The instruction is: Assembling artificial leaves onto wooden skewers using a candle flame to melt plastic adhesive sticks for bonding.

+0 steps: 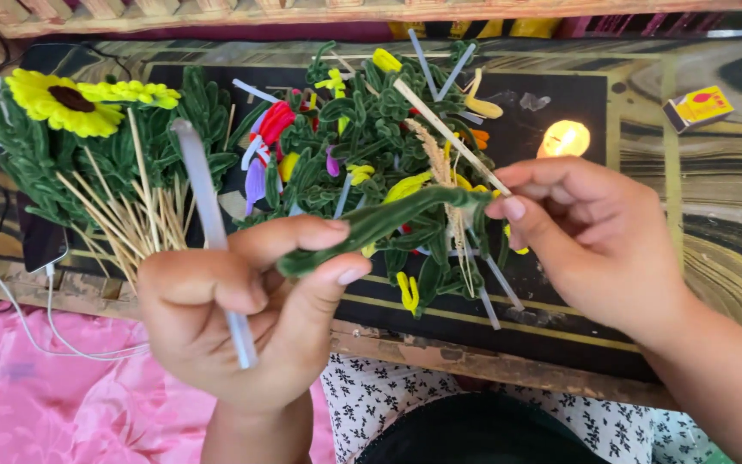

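My left hand grips a translucent glue stick in its fist and pinches one end of a green pipe cleaner between thumb and forefinger. My right hand pinches the other end of that pipe cleaner together with a thin wooden skewer and a dried grass stalk. Both hands hover above a pile of green pipe-cleaner leaves mixed with yellow, red and purple pieces on a dark board.
A bunch of yellow pipe-cleaner sunflowers on wooden sticks lies at the left. A lit candle burns on the board near my right hand. A matchbox sits at the right. A white cable and pink cloth are lower left.
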